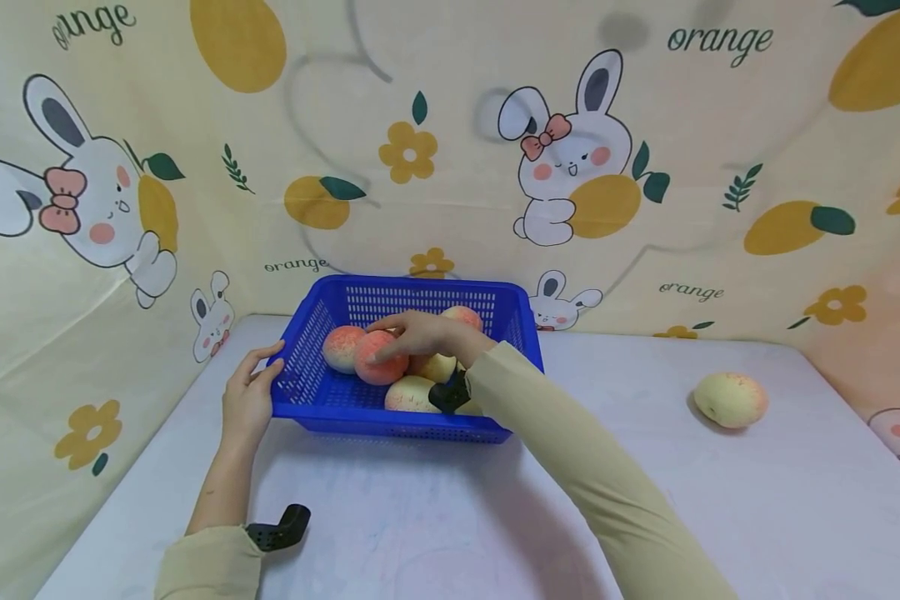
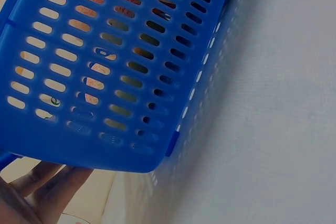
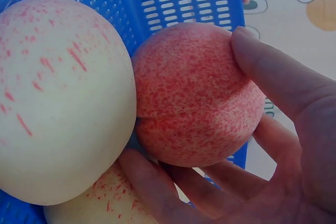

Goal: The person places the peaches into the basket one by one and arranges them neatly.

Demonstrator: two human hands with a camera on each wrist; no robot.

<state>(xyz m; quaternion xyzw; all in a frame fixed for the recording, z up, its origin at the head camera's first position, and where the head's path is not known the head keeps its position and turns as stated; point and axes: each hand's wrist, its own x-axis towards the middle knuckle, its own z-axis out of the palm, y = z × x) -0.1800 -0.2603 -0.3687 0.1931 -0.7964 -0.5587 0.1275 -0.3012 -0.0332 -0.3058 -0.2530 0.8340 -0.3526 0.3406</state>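
Observation:
A blue plastic basket (image 1: 390, 419) with slotted sides stands on the table and holds several peaches. My left hand (image 1: 247, 404) grips its left rim; in the left wrist view the fingers (image 2: 60, 187) show against the basket's edge. Inside the basket, my right hand (image 1: 426, 335) holds a red peach (image 1: 375, 365), thumb on one side and fingers on the other. Beside that one sits another reddish peach (image 1: 340, 348). A pale, red-flecked peach (image 3: 63, 98) touches the held one in the right wrist view. Part of the basket's contents is hidden under my right hand and forearm.
A single pale yellow peach (image 1: 730, 400) lies on the white table (image 1: 390, 517), well to the right of the basket. Behind the table hangs a cloth (image 1: 450, 167) printed with rabbits and oranges. Each wrist wears a black camera mount (image 1: 281, 529).

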